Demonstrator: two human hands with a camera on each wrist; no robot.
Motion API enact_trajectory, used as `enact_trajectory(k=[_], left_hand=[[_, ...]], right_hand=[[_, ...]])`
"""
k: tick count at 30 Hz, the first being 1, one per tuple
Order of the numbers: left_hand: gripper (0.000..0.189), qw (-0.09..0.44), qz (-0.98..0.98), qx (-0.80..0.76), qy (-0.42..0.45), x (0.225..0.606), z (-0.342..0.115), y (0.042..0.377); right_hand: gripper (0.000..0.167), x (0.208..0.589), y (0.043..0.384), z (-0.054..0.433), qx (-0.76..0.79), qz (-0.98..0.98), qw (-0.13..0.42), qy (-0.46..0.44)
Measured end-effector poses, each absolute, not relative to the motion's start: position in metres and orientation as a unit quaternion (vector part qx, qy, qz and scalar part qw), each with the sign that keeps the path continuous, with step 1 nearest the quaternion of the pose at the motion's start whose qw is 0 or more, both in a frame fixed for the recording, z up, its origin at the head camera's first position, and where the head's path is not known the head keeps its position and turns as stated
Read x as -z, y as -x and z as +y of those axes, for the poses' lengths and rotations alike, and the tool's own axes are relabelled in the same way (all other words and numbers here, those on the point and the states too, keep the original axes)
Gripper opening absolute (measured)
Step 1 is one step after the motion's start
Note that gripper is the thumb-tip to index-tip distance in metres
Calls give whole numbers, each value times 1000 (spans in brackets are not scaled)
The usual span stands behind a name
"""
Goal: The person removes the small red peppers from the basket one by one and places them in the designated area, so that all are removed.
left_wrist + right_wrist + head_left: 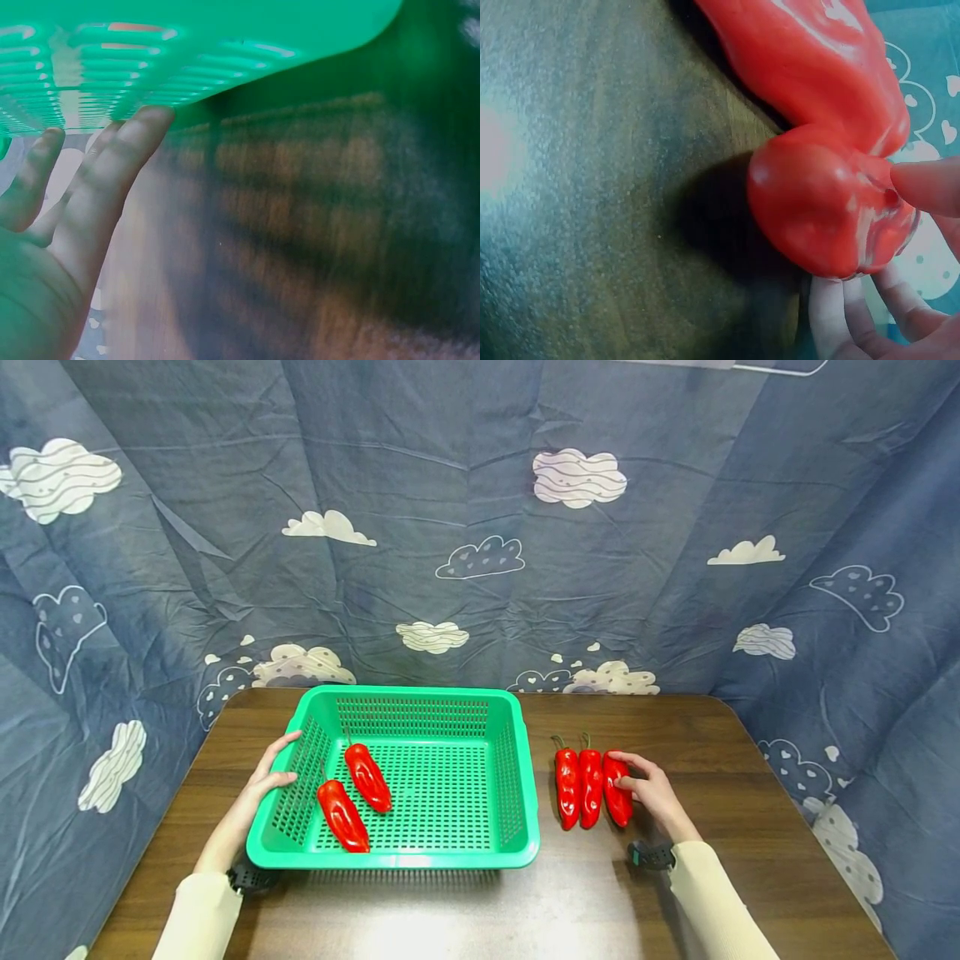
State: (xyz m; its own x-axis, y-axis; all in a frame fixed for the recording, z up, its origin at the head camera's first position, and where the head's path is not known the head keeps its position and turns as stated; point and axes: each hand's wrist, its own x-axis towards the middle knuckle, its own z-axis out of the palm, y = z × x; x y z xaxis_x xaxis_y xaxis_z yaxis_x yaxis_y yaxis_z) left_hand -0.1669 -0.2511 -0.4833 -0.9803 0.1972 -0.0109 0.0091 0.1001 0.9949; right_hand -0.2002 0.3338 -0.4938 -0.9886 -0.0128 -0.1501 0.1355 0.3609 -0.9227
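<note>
A green perforated basket (393,861) stands on the left of the table with two red peppers (343,817) (368,779) in it. At its left rim is my left hand (264,777), fingers extended and spread, thumb and a fingertip overlapping the rim. In the left wrist view the straight fingers (112,180) reach up to the outer slotted wall. My right hand (655,793) pinches a glossy red pepper (810,202) between thumb and fingers. Left of it two more red peppers (567,787) (591,789) lie side by side, green stems pointing away. The held pepper's stem is hidden.
The brown wooden table (600,902) carries the basket and peppers, with a bright glare near its front. A dark blue curtain (480,485) with white clouds hangs behind and at both sides. Dark wrist devices (651,856) sit below both hands.
</note>
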Motion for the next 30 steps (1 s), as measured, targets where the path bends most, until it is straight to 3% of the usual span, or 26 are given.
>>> enact_trajectory(k=[30], left_hand=[[59, 59, 716, -688, -101, 487, -252, 169]], right_hand=[[47, 495, 198, 332, 570, 815, 49, -91]])
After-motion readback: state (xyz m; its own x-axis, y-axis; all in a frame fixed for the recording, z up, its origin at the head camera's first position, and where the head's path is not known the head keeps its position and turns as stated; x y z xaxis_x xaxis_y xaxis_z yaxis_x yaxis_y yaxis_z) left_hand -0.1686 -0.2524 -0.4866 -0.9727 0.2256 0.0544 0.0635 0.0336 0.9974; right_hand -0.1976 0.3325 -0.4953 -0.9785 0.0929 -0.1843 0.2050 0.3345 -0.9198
